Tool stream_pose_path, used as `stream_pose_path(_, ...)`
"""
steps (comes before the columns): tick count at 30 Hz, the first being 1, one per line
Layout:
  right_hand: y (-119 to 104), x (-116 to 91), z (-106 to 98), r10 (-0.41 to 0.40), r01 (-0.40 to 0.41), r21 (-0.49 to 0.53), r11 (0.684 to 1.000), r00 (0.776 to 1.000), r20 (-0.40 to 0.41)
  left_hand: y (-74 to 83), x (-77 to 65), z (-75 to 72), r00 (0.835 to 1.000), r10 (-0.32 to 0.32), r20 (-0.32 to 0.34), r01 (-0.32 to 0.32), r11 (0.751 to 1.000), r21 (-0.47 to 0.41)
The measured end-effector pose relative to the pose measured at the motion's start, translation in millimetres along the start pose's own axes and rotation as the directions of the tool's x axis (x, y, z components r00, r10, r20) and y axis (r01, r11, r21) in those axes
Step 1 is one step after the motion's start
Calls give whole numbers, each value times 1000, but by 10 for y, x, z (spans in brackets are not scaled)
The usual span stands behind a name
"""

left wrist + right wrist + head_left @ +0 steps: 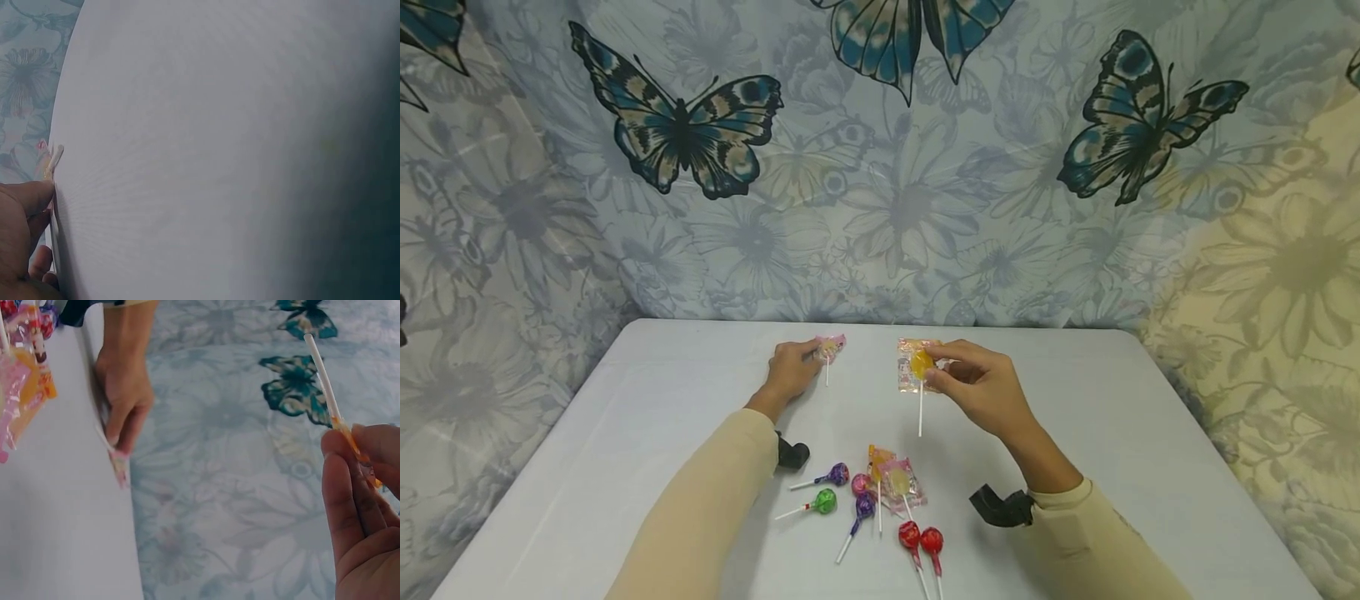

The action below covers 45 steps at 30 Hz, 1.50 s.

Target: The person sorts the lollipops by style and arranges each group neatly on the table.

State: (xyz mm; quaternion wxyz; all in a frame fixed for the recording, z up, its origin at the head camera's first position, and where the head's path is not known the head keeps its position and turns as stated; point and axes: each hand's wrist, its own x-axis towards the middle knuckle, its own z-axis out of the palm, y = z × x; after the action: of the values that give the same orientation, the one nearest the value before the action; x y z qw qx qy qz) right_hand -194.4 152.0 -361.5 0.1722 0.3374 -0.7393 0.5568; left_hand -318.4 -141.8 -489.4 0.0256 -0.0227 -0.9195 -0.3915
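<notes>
**Reaching forward with narrow pinches**

Pinches a pink-wrapped lollipop (831, 347) in the left hand (790, 371) near the far edge of the smooth white table (692, 375). Grips an orange lollipop (921, 364) in square translucent film with the right hand (988, 392), stick toward the body.

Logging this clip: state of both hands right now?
Left hand: closed, pinching a pink-wrapped lollipop.
Right hand: closed, pinching a yellow lollipop.

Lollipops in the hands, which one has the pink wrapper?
The pink-wrapped lollipop in the left hand; the right hand pinches a yellow lollipop in an orange-patterned wrapper.
</notes>
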Motion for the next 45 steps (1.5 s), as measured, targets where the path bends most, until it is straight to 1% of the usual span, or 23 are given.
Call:
stream_pose_path(4,-38,102,35,35,-35,-17,999,999,3,2,-6,8,1000,0,4,0,1000,-13)
stream_pose_path(7,20,141,58,85,-85,-24,996,996,-1,8,-12,5,1000,4,6,-4,1000,-13)
stream_pose_path(15,253,265,149,176,-176,-11,984,984,-10,-2,2,2,1000,-14,8,14,1000,4)
stream_pose_path(19,379,319,201,208,-208,5,978,978,-5,13,5,-8,1000,-19,6,19,1000,6)
stream_pose_path(23,474,362,262,252,-252,14,968,968,-8,37,-2,-17,1000,-7,5,6,1000,8)
stream_pose_path(28,602,407,345,306,-306,19,952,952,-4,41,-9,-21,1000,-15,10,15,1000,8)
stream_pose_path(33,945,411,422,341,-341,27,940,940,0,38,-12,-29,1000,-16,7,16,1000,8)
stream_pose_path(35,1098,414,449,366,-366,27,930,931,1,41,-10,-31,1000,-11,7,11,1000,14)
stream_pose_path(36,1137,421,462,380,-380,26,925,925,2,42,-9,-32,1000,-9,7,9,1000,18)
stream_pose_path(41,1303,461,524,474,-474,-1,881,881,4,28,1,-25,1000,-2,5,1,1000,25)
stream_pose_path(45,1406,489,572,516,-516,-16,856,857,5,9,10,-6,1000,-1,3,1,1000,19)
